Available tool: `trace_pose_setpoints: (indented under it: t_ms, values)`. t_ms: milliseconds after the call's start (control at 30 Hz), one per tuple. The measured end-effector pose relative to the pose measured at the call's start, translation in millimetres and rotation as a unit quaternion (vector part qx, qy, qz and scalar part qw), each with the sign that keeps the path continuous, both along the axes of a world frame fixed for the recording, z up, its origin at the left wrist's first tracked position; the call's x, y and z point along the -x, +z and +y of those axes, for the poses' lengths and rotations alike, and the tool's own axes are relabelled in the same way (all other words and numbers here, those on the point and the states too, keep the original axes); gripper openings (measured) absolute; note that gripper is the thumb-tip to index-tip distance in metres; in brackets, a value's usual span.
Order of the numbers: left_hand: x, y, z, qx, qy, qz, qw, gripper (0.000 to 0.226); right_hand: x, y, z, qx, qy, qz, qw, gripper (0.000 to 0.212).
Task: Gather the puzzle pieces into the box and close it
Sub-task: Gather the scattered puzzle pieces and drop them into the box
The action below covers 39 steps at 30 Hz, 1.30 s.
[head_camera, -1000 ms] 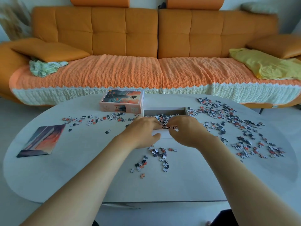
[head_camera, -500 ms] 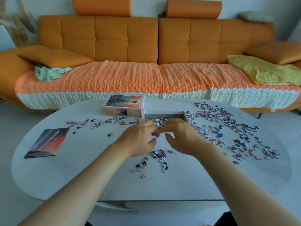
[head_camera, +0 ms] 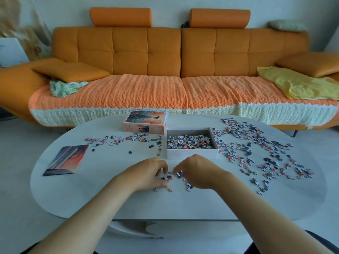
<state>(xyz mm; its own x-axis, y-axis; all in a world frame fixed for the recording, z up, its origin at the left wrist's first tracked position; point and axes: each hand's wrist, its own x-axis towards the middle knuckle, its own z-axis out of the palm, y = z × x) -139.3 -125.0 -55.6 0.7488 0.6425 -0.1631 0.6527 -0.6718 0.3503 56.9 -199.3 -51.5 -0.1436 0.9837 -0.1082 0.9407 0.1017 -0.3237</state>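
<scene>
- Reading the lid (head_camera: 145, 123) first: its top shows an orange-and-grey scene with a dark figure. The pale pink side carries a small picture and lines of print too small for me to read.
- The puzzle pieces are tiny interlocking shapes in white, dark blue-grey and orange-red.
- The box (head_camera: 191, 156), a white open tray, sits mid-table just right of the lid. A loose heap of pieces (head_camera: 189, 142) covers its floor.
- A broad scatter (head_camera: 256, 149) spreads over the table (head_camera: 110, 195) right of the box, reaching towards the right edge.
- A thinner trail (head_camera: 124, 139) runs left from the box along the front of the lid.
- The near cluster (head_camera: 169, 177) lies on the table in front of the box, between my two hands.
- My left hand (head_camera: 148, 176) rests on the table, fingers and thumb curled round the left part of that cluster.
- My right hand (head_camera: 198, 171) arches over the right part, fingertips bent down onto pieces. I cannot tell whether any piece is pinched.
- A picture card (head_camera: 67, 160) in orange and dark tones lies flat near the table's left end, well apart from the box.
- Behind the table stands an orange sofa (head_camera: 165, 52) with a knitted throw (head_camera: 146, 92), a yellow cloth (head_camera: 297, 83) and a green patterned cloth (head_camera: 64, 87).
</scene>
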Motion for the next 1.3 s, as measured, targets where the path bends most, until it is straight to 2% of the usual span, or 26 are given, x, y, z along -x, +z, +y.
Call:
trace_pose_setpoints:
  t_ms: [100,167,267,367,467,600,700,767,800,867,933,1000,1067,1133,1200,1300]
  values:
    - [-8.5,-5.4,-1.9,0.021,0.006,-0.042,0.999,0.024,-9.2,12.6,-5.8,0.0,-0.022,0.035,0.999,0.042]
    - [-14.9,-6.6,-5.4,0.041,0.01,-0.064,0.997,0.029,-19.6,17.3,-9.1,0.008,-0.056,0.037,0.998,0.041]
    - [-18.2,0.8,-8.1,0.085,0.024,-0.07,0.994,0.04,-34.2,11.8,-10.9,0.033,-0.108,-0.011,0.994,0.041]
    - [-7.4,11.9,-4.0,0.107,0.029,0.008,0.994,0.047,-33.7,2.4,-9.7,0.032,-0.115,-0.036,0.992,0.033]
    - [5.8,13.7,0.4,0.093,0.024,0.074,0.993,0.038,-25.3,-3.5,-4.5,0.01,-0.099,-0.033,0.995,0.029]
    - [6.7,4.6,2.3,0.075,0.047,0.01,0.996,0.021,-16.1,-2.7,-2.5,0.0,-0.103,0.011,0.995,0.034]
    - [-1.2,-1.9,0.4,0.073,0.056,-0.048,0.995,0.017,-14.9,4.7,-2.7,0.005,-0.112,0.034,0.993,0.038]
    - [-7.0,-2.3,-0.5,0.076,0.057,-0.071,0.993,0.021,-17.8,12.4,-3.9,0.04,-0.101,0.026,0.994,0.039]
    - [-9.8,-1.2,-1.5,0.076,0.056,-0.076,0.993,0.027,-19.4,16.0,-5.6,0.077,-0.097,0.023,0.992,0.048]
    - [-13.9,0.6,-2.9,0.064,0.043,-0.06,0.995,0.051,-21.0,19.5,-9.6,0.14,-0.094,0.007,0.986,0.071]
    - [-17.1,-0.4,-5.2,0.045,0.018,-0.014,0.999,0.075,-17.9,18.2,-11.3,0.142,-0.089,-0.019,0.986,0.077]
    - [-22.6,-3.5,-8.4,0.032,-0.006,-0.004,0.999,0.071,-12.0,15.3,-8.8,0.115,-0.082,-0.032,0.989,0.067]
    - [-28.3,-5.3,-10.0,0.032,-0.02,-0.028,0.999,0.052,-4.9,16.0,-5.3,0.091,-0.062,-0.064,0.992,0.046]
    - [-31.3,-4.6,-10.6,0.034,-0.021,-0.039,0.998,0.04,-0.8,17.2,-3.2,0.084,-0.054,-0.085,0.991,0.036]
    - [-31.0,-2.1,-9.3,0.036,-0.018,-0.038,0.998,0.039,-3.2,16.8,-1.6,0.083,-0.07,-0.061,0.992,0.039]
    - [-24.3,2.7,-6.3,0.044,-0.003,-0.01,0.999,0.067,-9.2,14.0,-2.1,0.103,-0.114,0.029,0.988,0.064]
